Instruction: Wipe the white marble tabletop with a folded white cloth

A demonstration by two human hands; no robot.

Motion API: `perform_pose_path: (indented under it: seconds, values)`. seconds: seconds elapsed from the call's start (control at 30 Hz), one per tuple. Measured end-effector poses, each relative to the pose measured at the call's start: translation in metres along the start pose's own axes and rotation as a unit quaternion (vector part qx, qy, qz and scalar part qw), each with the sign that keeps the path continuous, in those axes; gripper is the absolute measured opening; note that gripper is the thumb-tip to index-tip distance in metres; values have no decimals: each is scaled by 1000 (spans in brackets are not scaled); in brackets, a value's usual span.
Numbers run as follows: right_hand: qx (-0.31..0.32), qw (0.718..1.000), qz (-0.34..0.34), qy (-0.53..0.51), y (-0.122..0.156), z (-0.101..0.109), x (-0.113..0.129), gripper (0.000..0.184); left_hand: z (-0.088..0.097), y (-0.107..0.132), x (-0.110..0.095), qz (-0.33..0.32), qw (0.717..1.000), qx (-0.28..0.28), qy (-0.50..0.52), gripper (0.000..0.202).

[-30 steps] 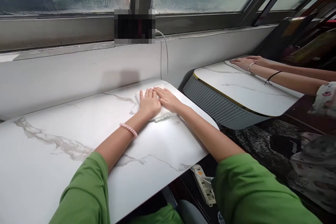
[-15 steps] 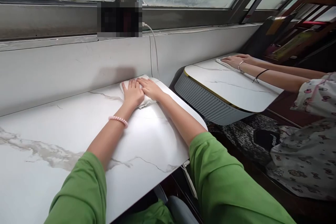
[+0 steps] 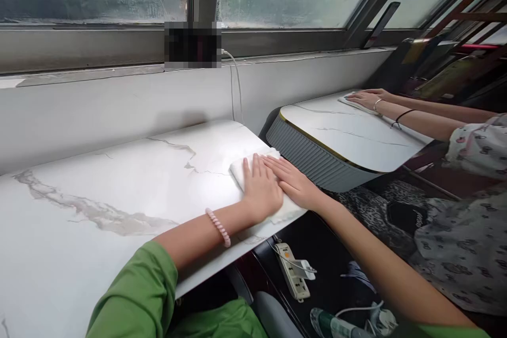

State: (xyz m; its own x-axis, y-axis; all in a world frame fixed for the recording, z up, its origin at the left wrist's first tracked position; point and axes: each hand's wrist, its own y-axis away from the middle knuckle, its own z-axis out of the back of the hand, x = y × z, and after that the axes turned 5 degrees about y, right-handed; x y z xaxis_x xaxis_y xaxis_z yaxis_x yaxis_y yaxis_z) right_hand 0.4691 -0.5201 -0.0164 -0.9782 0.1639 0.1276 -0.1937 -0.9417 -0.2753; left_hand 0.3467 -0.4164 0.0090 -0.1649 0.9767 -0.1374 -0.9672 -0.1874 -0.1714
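Observation:
A folded white cloth (image 3: 290,210) lies on the white marble-patterned table (image 3: 99,185), by its rounded right end and near edge. Flat on the cloth rests my left hand (image 3: 262,190), fingers stretched out, a pink beaded bracelet (image 3: 217,227) round its wrist. My right hand (image 3: 295,179) also presses on the cloth with straight fingers, its fingertips close beside the left hand's. Neither hand wraps round the cloth. Part of the cloth is hidden beneath both palms.
To the right, another person's hands (image 3: 366,99) press a cloth on a second marble-patterned table (image 3: 348,132). Below my table's edge are a power strip (image 3: 292,269) with a plugged-in charger and a bottle (image 3: 332,323). A white cable (image 3: 238,84) hangs down the wall beneath the windows.
Both my hands have slid the cloth from the wall side of the table toward me and rightward, to its near right edge. The other person's hands have shifted slightly right in view.

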Motion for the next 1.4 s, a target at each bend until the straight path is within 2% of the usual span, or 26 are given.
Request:
perform_pose_path:
  seconds: [0.07,0.17,0.27,0.4,0.57,0.83,0.97,1.2,1.4]
  values:
    - [10,1000,-9,10,24,8,-1,57,-2,4,-16,-14,1000,1,-2,58]
    - [39,999,-18,29,42,15,-4,58,-6,5,-27,-34,999,-5,4,58]
    - [51,998,-21,37,41,15,-7,58,-8,5,-24,-54,998,-14,10,58]
    - [34,999,-23,29,26,7,-13,57,-9,-1,-14,-50,999,-12,12,60]
    - [23,999,-21,12,-12,-4,-22,56,-11,-19,11,-18,999,-24,22,60]
    - [22,999,-25,-1,-109,-23,-27,54,-8,-59,89,26,999,-29,36,56]
    - [24,999,-26,-12,-149,-32,-39,55,-9,-85,118,53,998,-22,34,56]
    - [-20,999,-24,-10,-199,-51,-73,56,-13,-129,148,82,996,-30,29,55]
    - [-26,999,-40,8,-214,-56,-84,54,-18,-144,159,90,995,-45,21,52]
